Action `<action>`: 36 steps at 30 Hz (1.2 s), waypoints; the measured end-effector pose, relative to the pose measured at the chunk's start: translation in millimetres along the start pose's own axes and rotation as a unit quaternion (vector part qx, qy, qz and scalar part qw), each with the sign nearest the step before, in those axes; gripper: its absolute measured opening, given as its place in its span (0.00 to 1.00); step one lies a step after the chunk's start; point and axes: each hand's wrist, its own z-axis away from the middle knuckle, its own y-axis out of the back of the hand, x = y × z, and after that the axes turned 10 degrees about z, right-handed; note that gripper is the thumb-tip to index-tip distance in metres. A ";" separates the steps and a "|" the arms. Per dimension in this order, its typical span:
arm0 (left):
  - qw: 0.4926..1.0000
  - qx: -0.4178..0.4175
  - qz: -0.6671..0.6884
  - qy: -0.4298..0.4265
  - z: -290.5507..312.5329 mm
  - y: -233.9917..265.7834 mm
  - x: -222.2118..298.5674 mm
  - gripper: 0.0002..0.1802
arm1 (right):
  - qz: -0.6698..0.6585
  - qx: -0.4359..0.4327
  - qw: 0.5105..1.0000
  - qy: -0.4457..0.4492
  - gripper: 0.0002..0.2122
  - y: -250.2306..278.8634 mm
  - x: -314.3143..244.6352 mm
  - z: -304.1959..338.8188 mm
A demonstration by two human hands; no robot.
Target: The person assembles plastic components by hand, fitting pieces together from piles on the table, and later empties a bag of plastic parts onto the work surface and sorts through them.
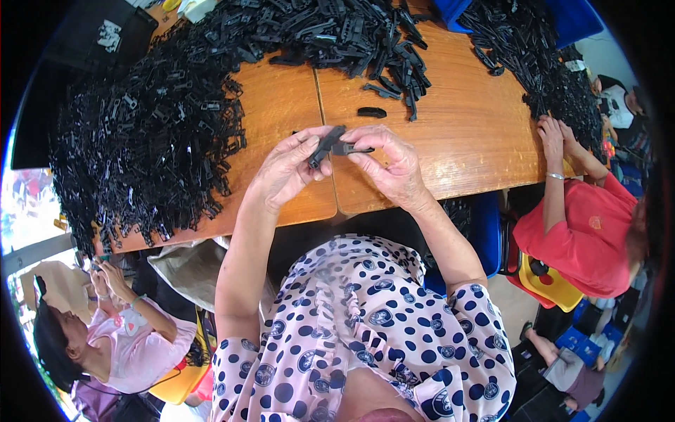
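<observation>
While the two black plastic parts meet in front of the person's chest, above the near edge of the table (281, 105), I cannot tell whether they are joined or only touching. The left hand (287, 167) pinches the longer clip (326, 146) between thumb and fingers, tilted; the right hand (390, 163) has its thumb and forefinger closed around the smaller piece (343, 148), end against the clip. This pair looks partway through handling, as both hands grip it.

Just beyond, a single black clip (371, 112) lies alone. Behind it spreads a heap of long clips (330, 32), and to the left a big pile of small parts (148, 133). Which heap, if either, is finished I cannot tell, but plenty seems left. At the right, a co-worker's hands (552, 137) rest by another dark pile (545, 67).
</observation>
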 end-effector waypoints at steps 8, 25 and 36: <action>0.999 -0.010 -0.002 0.036 12.2 8.9 -11.8 0.14 | 0.177 -0.039 0.969 0.169 0.10 -16.5 -16.0 9.6; 0.945 0.154 -0.138 -0.254 7.8 -10.8 -65.5 0.15 | 0.026 0.023 0.990 -0.133 0.16 -35.3 12.0 34.4; 0.947 0.150 -0.205 -0.195 -24.8 -26.4 -43.8 0.11 | -0.109 -0.030 0.950 -0.290 0.12 -18.9 33.9 32.3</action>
